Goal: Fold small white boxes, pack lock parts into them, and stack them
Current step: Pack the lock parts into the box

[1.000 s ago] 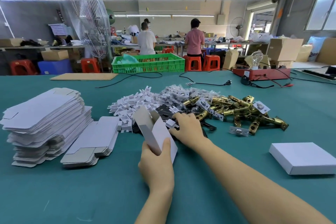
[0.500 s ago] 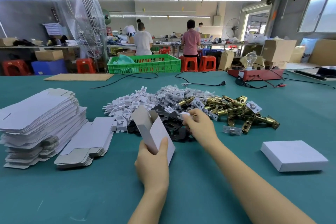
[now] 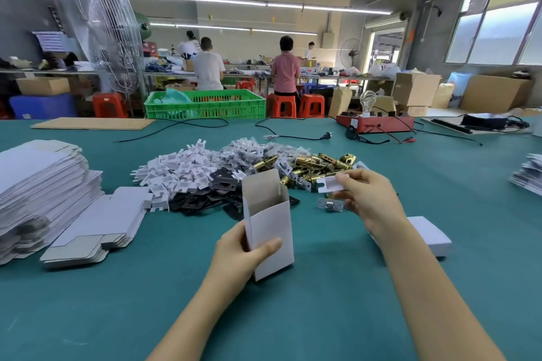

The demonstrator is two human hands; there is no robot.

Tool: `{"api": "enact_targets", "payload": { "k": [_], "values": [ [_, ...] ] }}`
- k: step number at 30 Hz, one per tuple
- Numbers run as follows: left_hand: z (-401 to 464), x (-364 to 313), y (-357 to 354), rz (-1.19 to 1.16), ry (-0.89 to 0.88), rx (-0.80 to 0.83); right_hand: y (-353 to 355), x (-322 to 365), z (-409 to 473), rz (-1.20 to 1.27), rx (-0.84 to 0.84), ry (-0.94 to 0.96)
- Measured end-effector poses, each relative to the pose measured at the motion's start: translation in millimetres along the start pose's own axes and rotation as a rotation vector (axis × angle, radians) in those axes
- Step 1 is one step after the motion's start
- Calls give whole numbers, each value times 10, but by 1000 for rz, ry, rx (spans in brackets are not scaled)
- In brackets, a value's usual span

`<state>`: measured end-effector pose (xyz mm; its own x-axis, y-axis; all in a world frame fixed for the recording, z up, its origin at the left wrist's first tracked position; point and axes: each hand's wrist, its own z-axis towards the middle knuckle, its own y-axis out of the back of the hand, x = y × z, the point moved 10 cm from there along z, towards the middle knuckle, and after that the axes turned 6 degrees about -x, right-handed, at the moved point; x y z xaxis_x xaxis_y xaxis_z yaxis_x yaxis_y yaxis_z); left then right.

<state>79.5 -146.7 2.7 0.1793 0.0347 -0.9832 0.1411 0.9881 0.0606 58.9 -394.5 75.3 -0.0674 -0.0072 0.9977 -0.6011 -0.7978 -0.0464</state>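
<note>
Above the green table (image 3: 322,316), near its front edge: one small white box (image 3: 268,228), erected, top flap up and mouth open toward the parts heap, gripped low on its body by the left hand (image 3: 237,246), thumb across the front panel.

Right of the box mouth, apart from it: one white card insert (image 3: 330,184), pinched between thumb and fingers of the right hand (image 3: 366,199).

Behind both hands: mixed heap of white inserts (image 3: 176,173), black plates (image 3: 205,199), bagged pieces (image 3: 252,152) and brass latch bodies (image 3: 319,164); one loose silver plate (image 3: 330,204) lies just below the right hand.

Left: tall stack of flat box blanks (image 3: 41,193), with a lower stack (image 3: 96,228) beside it. Right: one closed white box (image 3: 431,234), partly hidden by the right forearm.

Risks, judged:
- Insert catches on the raised flap or a side tab, since the mouth is narrow and tilted.
- Thumb pressure bows the thin panel and narrows the opening.
- Bottom closure not visible; if unlocked, parts drop through.
- A part may be left out, as the kinds lie mixed together.
</note>
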Motion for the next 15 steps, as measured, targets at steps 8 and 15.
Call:
{"api": "enact_targets", "payload": {
  "k": [8, 15],
  "values": [
    [-20, -16, -92, -20, -8, 94, -392, 1003, -548, -241, 288, 558],
    [-27, -17, -122, -26, -23, 115, -984, 1079, -1143, -589, 506, 901]
  ]
}}
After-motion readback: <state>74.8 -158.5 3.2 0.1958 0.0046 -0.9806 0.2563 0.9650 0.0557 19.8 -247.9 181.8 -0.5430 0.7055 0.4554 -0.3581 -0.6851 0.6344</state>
